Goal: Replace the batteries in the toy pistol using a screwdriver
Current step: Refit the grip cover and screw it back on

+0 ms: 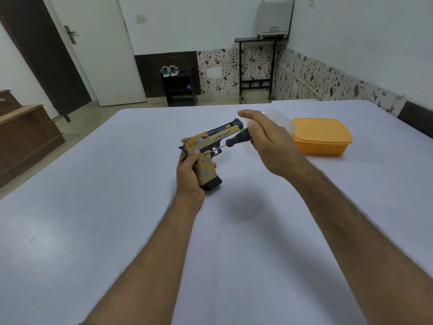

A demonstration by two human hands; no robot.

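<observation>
A yellow and black toy pistol (206,146) stands above the white table (117,184), muzzle pointing away to the right. My left hand (188,174) grips its handle from the left, fingers curled round it. My right hand (262,139) holds the black handle of a screwdriver (234,140) between thumb and fingers, the index finger stretched out above. The thin metal shaft slants down to the left, and its tip touches the pistol's side just above the grip, near the trigger.
An orange plastic box (322,137) sits to the right behind my right hand, with a clear lid (280,118) leaning at its left. Beyond the table's far edge stand a dark shoe rack (179,90) and a black stand (256,66).
</observation>
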